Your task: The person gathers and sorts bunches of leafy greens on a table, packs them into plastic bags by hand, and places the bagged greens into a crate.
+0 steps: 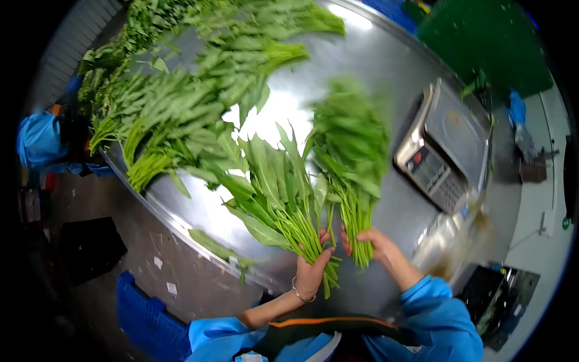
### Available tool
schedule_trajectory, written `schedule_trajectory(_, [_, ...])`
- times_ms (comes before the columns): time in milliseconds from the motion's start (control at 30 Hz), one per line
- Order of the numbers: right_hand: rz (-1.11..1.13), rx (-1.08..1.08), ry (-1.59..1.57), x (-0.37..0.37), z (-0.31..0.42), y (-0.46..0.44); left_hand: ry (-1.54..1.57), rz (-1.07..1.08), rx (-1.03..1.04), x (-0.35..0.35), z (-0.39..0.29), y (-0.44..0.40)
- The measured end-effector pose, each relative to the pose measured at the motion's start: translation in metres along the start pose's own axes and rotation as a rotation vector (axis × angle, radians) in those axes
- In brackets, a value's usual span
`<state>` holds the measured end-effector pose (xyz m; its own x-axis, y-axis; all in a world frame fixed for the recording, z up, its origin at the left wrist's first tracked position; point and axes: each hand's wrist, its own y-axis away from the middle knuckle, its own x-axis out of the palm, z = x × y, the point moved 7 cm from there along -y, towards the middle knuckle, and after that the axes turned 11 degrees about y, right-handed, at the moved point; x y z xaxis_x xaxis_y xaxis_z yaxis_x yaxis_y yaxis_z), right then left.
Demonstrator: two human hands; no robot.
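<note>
Leafy green stems fill both of my hands above a shiny metal table (398, 72). My left hand (312, 273) is closed around the lower stems of one bunch (271, 187), whose long leaves spread up and to the left. Just to the right, my right hand (375, 242) grips the stems of a second bunch (353, 133); its leafy top is blurred. The two hands are close together but apart. More bunches of the same greens (199, 90) lie across the left and far side of the table.
A digital scale (443, 148) stands on the right of the table, with clear plastic (446, 241) below it. Loose leaves (211, 244) lie at the near left edge. A blue crate (148, 317) is on the floor. Blue clothing of another person (41, 140) shows at far left.
</note>
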<state>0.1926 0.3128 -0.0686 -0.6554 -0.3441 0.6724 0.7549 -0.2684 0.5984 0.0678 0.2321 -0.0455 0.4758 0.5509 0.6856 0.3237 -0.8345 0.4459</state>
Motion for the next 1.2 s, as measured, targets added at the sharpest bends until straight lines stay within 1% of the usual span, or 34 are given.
schedule_trajectory(67, [0.065,-0.126,-0.291,0.028,-0.054,0.025,0.030,-0.024,-0.160,-0.011,0.017,0.035])
schedule_trajectory(100, [0.098,-0.200,-0.427,0.035,-0.072,0.039,0.164,-0.095,-0.479,-0.011,0.029,0.044])
schedule_trajectory(200, [-0.197,-0.183,-0.477,-0.008,-0.123,0.047,0.002,-0.184,-0.381,-0.027,0.029,0.041])
schedule_trajectory(233, [-0.323,-0.218,-0.436,-0.024,-0.133,0.053,-0.130,-0.170,-0.247,-0.043,0.028,0.037])
schedule_trajectory(267, [-0.308,-0.235,-0.388,-0.023,-0.130,0.059,-0.258,-0.154,-0.107,-0.056,0.022,0.033])
schedule_trajectory(300, [-0.289,-0.254,-0.336,-0.021,-0.121,0.063,-0.340,-0.169,-0.022,-0.051,0.005,0.035])
schedule_trajectory(333, [-0.269,-0.276,-0.285,-0.021,-0.115,0.065,-0.406,-0.130,0.089,-0.042,-0.011,0.035])
schedule_trajectory(367, [-0.275,-0.227,-0.237,-0.026,-0.116,0.067,-0.542,-0.093,0.170,-0.048,-0.013,0.028])
schedule_trajectory(400, [-0.371,-0.237,-0.167,-0.030,-0.112,0.068,-0.672,-0.056,0.255,-0.051,-0.011,0.021])
schedule_trajectory(500, [-0.641,-0.247,0.036,-0.024,-0.105,0.069,-0.698,-0.074,-0.156,-0.061,0.033,0.008])
schedule_trajectory(533, [-0.697,-0.265,0.079,-0.022,-0.102,0.066,-0.556,0.046,-0.090,-0.060,0.054,0.001])
schedule_trajectory(600, [-0.809,-0.289,0.163,-0.019,-0.097,0.064,-0.366,0.021,-0.184,-0.048,0.069,0.000])
schedule_trajectory(633, [-0.803,-0.332,0.154,-0.020,-0.094,0.061,-0.264,-0.009,-0.268,-0.044,0.073,0.000])
schedule_trajectory(733, [-0.582,-0.262,0.093,-0.020,-0.088,0.055,-0.159,0.063,-0.361,-0.033,0.074,-0.009])
schedule_trajectory(767, [-0.550,-0.251,0.074,-0.021,-0.087,0.057,-0.110,0.077,-0.443,-0.019,0.067,-0.004])
schedule_trajectory(833, [-0.487,-0.233,0.028,-0.021,-0.084,0.062,-0.206,0.202,-0.400,-0.010,0.066,-0.001])
schedule_trajectory(867, [-0.511,-0.203,0.007,-0.023,-0.085,0.068,-0.256,0.264,-0.383,-0.006,0.066,0.003])
schedule_trajectory(900, [-0.539,-0.167,-0.018,-0.023,-0.089,0.077,-0.180,0.246,-0.433,0.004,0.062,0.017])
schedule_trajectory(933, [-0.566,-0.130,-0.046,-0.024,-0.096,0.085,-0.182,0.227,-0.421,0.005,0.062,0.027])
schedule_trajectory(967, [-0.587,-0.181,0.014,-0.030,-0.104,0.087,-0.272,0.234,-0.347,0.002,0.065,0.036])
schedule_trajectory(1000, [-0.597,-0.222,0.008,-0.029,-0.106,0.091,-0.363,0.248,-0.268,0.005,0.062,0.043])
schedule_trajectory(1033, [-0.609,-0.265,0.003,-0.027,-0.106,0.095,-0.613,0.267,-0.210,0.010,0.055,0.052])
schedule_trajectory(1100, [-0.636,-0.333,-0.002,-0.023,-0.111,0.107,-0.434,0.157,-0.271,-0.013,0.071,0.063])
schedule_trajectory(1133, [-0.683,-0.311,-0.063,-0.028,-0.115,0.108,-0.345,0.101,-0.293,-0.025,0.081,0.067])
schedule_trajectory(1167, [-0.728,-0.292,-0.124,-0.035,-0.120,0.105,-0.356,-0.032,-0.223,-0.039,0.085,0.066])
schedule_trajectory(1200, [-0.774,-0.277,-0.189,-0.042,-0.123,0.103,-0.472,-0.044,-0.176,-0.049,0.086,0.061])
